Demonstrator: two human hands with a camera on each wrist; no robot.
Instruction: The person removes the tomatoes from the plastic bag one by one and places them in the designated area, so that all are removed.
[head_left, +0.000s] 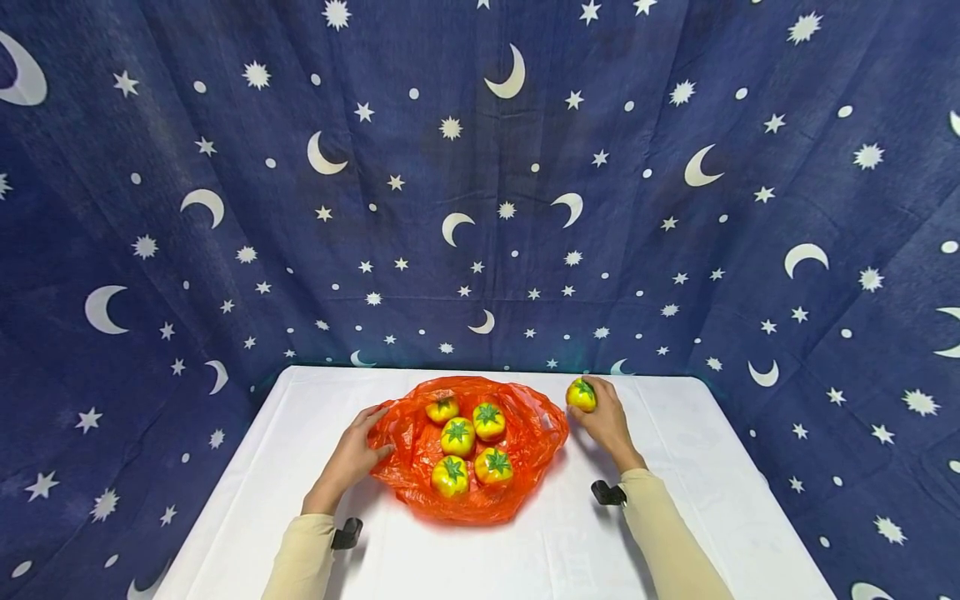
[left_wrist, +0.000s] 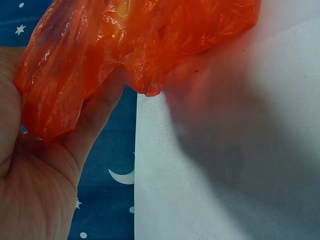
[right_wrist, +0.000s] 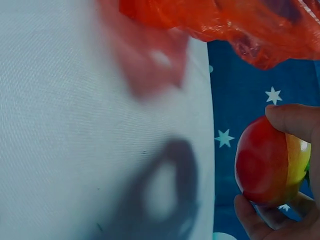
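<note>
"Just right of the bag [head_left: 532,454], what am I seeing from my end?"

"One fruit [head_left: 581,396], grasped in the right hand [head_left: 606,418], thumb and fingers round it; I judge it raised above the surface [head_left: 420,567]."

"And the left hand [head_left: 351,454]?"

"It touches the bag's left end, thumb and fingers spread about it; I can't tell whether it grips."

"Which relation matters?"

"The bag's long axis runs left to right between the hands, five more fruits [head_left: 457,437] inside. The held fruit is near its right end, so the bag's mouth lies leftward, the left hand beyond that."
</note>
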